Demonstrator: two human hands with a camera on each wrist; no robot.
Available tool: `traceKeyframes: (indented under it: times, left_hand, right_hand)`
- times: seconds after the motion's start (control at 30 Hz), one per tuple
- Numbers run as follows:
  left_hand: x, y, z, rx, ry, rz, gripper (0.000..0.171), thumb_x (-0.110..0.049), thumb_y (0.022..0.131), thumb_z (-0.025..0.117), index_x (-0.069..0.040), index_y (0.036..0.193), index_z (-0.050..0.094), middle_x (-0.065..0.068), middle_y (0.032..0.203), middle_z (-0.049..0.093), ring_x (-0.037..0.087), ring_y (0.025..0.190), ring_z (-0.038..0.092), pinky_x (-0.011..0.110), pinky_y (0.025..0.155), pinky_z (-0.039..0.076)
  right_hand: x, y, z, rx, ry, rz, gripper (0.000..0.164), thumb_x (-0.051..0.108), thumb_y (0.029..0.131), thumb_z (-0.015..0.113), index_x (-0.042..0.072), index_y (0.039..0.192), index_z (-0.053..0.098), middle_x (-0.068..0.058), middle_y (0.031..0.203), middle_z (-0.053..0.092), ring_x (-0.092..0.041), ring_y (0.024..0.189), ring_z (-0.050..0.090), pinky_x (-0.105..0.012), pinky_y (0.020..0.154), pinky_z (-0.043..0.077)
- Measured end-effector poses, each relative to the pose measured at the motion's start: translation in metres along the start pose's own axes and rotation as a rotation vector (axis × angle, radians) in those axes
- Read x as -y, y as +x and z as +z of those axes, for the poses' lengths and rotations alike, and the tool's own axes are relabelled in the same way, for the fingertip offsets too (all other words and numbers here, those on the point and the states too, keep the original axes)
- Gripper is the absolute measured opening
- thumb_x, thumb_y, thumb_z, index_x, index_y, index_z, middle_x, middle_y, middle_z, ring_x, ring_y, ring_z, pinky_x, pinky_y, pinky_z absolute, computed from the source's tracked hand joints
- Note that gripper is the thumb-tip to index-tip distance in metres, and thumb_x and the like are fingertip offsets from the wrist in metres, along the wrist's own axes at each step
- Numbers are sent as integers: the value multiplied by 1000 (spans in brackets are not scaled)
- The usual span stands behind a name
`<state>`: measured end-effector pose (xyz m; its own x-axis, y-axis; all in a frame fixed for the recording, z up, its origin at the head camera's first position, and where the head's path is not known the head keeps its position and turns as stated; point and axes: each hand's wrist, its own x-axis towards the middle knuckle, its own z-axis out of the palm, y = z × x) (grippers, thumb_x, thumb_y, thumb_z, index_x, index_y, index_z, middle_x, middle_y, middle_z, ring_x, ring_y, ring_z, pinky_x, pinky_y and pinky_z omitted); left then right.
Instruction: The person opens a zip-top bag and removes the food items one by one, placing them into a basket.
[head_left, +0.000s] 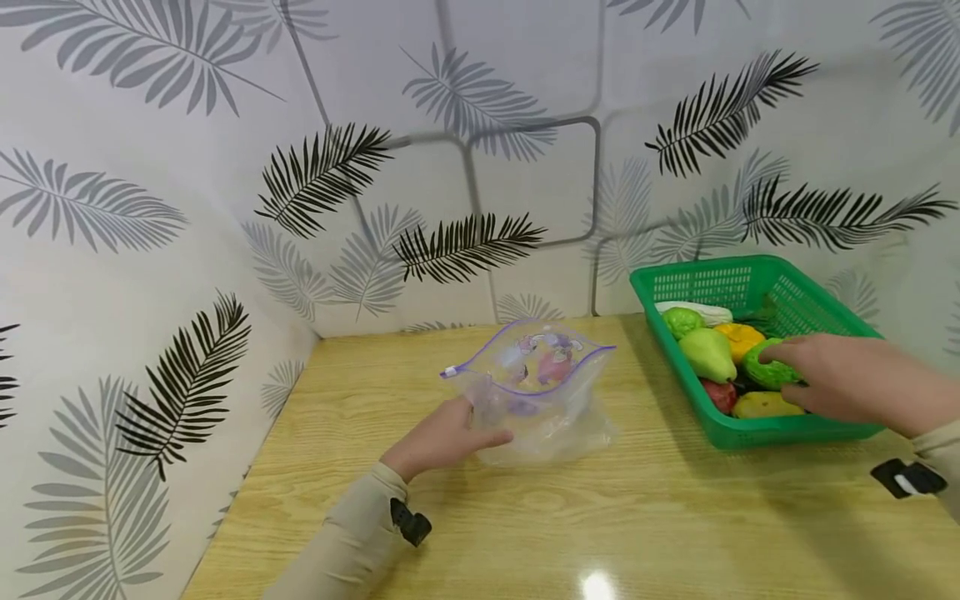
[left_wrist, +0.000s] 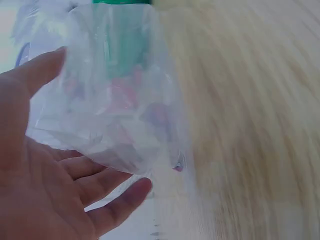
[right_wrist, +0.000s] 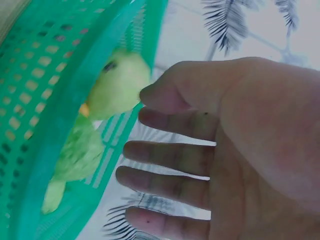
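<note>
A clear zip bag [head_left: 551,433] with a purple zip and coloured figures printed on it stands on the table, its mouth spread wide. My left hand [head_left: 453,437] is at the bag's left side, thumb in front. In the left wrist view, the thumb and fingers are extended and apart, with the bag [left_wrist: 117,112] between them. Over the right part of a green basket [head_left: 757,435] hovers my right hand [head_left: 847,379], near a green bumpy vegetable [head_left: 765,364]. Its fingers look straight and hold nothing in the right wrist view.
Inside the basket lie a pear [head_left: 708,354], a yellow-orange piece [head_left: 738,340], a red one [head_left: 720,395], a long yellow one [head_left: 767,406], a light green one [head_left: 681,322] and a white one [head_left: 697,312]. A leaf-patterned wall [head_left: 525,183] rises behind the wooden table [head_left: 600,517].
</note>
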<state>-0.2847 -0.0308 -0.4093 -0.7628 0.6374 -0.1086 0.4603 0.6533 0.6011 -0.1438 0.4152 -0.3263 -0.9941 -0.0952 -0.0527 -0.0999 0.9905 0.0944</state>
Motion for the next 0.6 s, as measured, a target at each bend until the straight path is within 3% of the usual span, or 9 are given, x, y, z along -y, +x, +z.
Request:
traceKeyframes:
  times: [0.1, 0.23, 0.37, 0.47, 0.6]
  left_hand:
    - [-1, 6, -7, -34, -164, -20, 98, -72, 74, 54, -16, 147, 20, 12, 119, 55, 24, 95, 55, 39, 75, 46]
    - [-1, 20, -16, -138, -338, -68, 94, -71, 77, 50, -19, 149, 17, 7, 110, 59, 22, 89, 57, 39, 74, 47]
    - [-1, 28, -20, -247, -470, -107, 87, -71, 79, 48, -23, 147, 21, 2, 128, 53, 23, 109, 57, 41, 86, 48]
    - [0, 29, -20, -307, -440, -109, 85, -70, 79, 50, -26, 146, 21, -1, 135, 47, 22, 117, 51, 42, 91, 45]
    - [-2, 28, -16, -347, -302, -70, 82, -68, 80, 51, -27, 145, 24, -1, 142, 40, 19, 127, 40, 45, 98, 39]
  right_hand:
    - [11, 0, -7, -56, 1, -23, 39, 24, 78, 69, 14, 116, 62, -13, 112, 62, -34, 96, 60, -42, 59, 48]
    - [22, 1, -12, -107, 9, -44, 36, 25, 79, 69, 16, 113, 63, -8, 111, 63, -30, 95, 60, -39, 58, 48]
    - [30, 2, -12, -143, 23, -81, 36, 26, 79, 69, 14, 113, 65, -8, 110, 64, -29, 98, 60, -43, 65, 50]
    - [35, 4, -10, -168, 34, -111, 35, 28, 80, 69, 15, 111, 66, -5, 108, 65, -26, 96, 61, -45, 68, 50]
    - [41, 8, -8, -183, 46, -133, 33, 32, 81, 68, 17, 110, 66, -3, 105, 65, -22, 94, 61, -45, 68, 50]
